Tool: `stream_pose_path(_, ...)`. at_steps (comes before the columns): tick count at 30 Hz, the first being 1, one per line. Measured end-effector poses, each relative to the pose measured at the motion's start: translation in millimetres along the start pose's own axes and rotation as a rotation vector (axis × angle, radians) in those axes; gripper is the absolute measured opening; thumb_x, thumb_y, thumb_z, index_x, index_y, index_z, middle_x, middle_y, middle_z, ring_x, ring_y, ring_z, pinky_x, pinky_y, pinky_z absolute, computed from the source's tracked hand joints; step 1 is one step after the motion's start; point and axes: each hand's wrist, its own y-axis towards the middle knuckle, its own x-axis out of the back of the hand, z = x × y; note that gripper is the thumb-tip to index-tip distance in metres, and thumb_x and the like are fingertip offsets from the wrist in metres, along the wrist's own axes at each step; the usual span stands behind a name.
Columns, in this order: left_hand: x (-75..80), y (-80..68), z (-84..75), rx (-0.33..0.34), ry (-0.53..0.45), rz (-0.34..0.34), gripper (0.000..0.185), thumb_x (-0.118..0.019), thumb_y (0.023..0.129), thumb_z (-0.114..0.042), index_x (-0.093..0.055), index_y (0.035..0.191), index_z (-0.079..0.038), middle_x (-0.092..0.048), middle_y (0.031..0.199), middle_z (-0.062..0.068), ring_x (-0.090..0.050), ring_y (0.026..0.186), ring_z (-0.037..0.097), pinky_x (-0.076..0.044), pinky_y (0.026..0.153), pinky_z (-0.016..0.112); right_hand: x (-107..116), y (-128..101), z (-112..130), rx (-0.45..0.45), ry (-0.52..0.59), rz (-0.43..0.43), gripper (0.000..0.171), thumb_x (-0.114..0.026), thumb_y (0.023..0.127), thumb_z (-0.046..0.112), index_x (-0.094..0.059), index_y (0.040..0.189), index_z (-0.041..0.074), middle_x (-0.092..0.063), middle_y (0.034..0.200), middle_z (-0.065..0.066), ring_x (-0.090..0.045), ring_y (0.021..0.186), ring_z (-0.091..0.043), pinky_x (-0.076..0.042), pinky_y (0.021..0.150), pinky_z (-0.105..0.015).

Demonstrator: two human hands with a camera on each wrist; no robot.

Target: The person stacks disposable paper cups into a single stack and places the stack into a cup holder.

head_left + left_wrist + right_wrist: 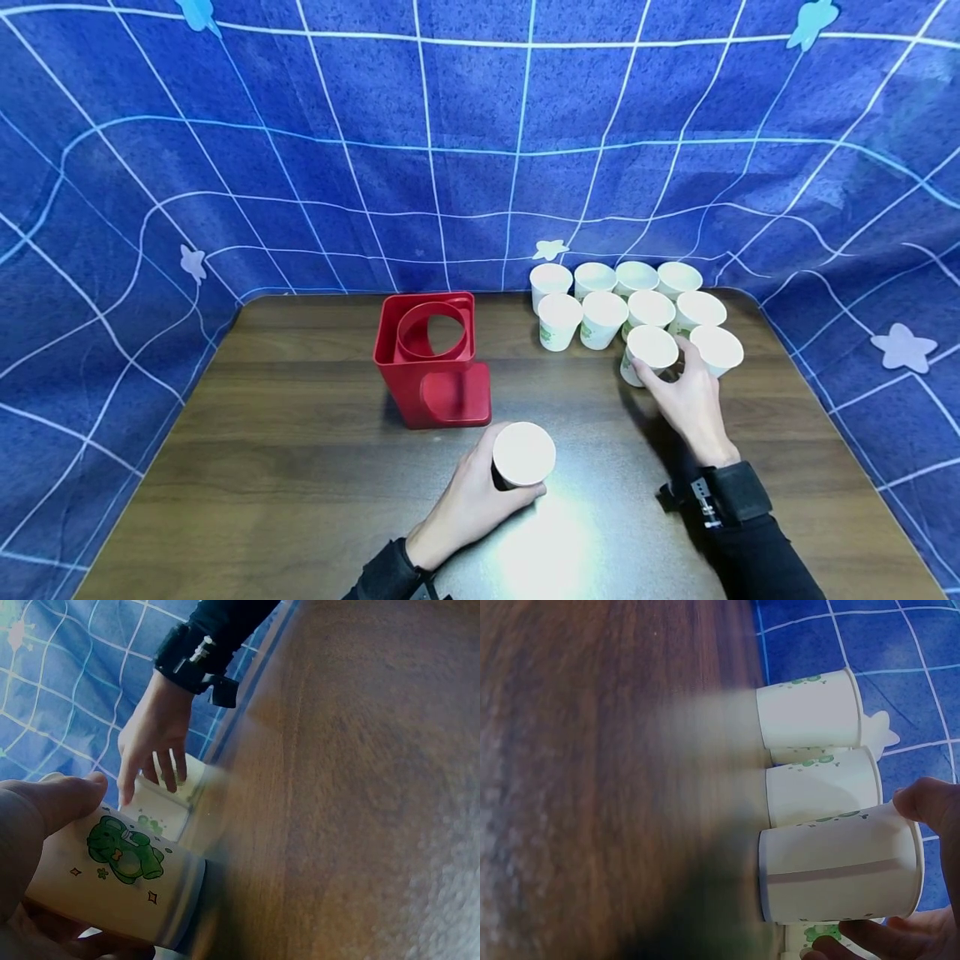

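My left hand (472, 504) holds a white paper cup (524, 454) upright near the front middle of the table, fingers and thumb curled round its side. In the left wrist view this cup (161, 892) shows a green bear print and a seam-like band near its end. At the right, my right hand (693, 408) grips another paper cup (651, 346), the front-left one of the group's nearest pair. The right wrist view has the thumb at that cup's (840, 862) rim and the fingers on its opposite side.
Several more white paper cups (603, 312) stand in rows at the back right, close to the gripped one. A red plastic stand (401, 383) with a square box, a ring and a low base sits left of centre. A blue gridded cloth (480, 183) surrounds the wooden table (300, 467).
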Motion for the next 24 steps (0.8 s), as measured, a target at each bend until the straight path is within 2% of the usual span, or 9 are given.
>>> stream_pose_path(9,-1.0,-0.8,1.5,-0.023,-0.003,-0.009,0.073,-0.091,0.077,-0.035,-0.051,0.138,-0.027,-0.066,0.128,-0.01,-0.064,0.115,0.01,-0.053,0.1,0.04,6,-13,4,0.058,-0.007,0.043,0.073,-0.078,0.09,0.039,-0.049,0.145,0.002,-0.06,0.135,-0.024,-0.061,0.117,-0.042,-0.047,0.094,-0.058)
stream_pose_path(14,-0.7,-0.8,1.6,-0.027,-0.004,-0.011,0.074,-0.091,0.077,-0.034,-0.051,0.138,-0.026,-0.067,0.129,-0.01,-0.064,0.115,0.01,-0.053,0.1,0.04,5,-23,12,0.122,-0.007,0.064,0.07,-0.08,0.09,0.035,-0.05,0.143,0.002,-0.063,0.128,-0.023,-0.063,0.111,-0.039,-0.048,0.089,-0.056)
stream_pose_path(18,-1.0,-0.9,1.6,-0.028,0.0,-0.017,0.074,-0.092,0.076,-0.034,-0.051,0.138,-0.026,-0.067,0.128,-0.01,-0.065,0.114,0.01,-0.053,0.1,0.039,2,-29,20,0.197,-0.028,0.066,0.066,-0.081,0.089,0.033,-0.053,0.14,0.001,-0.067,0.119,-0.02,-0.065,0.104,-0.033,-0.051,0.082,-0.05)
stream_pose_path(24,-1.6,-1.1,1.7,-0.026,0.009,-0.022,0.074,-0.092,0.076,-0.035,-0.052,0.137,-0.026,-0.068,0.127,-0.01,-0.065,0.114,0.01,-0.054,0.099,0.039,3,-39,37,0.264,-0.004,0.085,0.064,-0.082,0.088,0.03,-0.054,0.14,0.004,-0.068,0.119,-0.015,-0.069,0.1,-0.027,-0.06,0.075,-0.046)
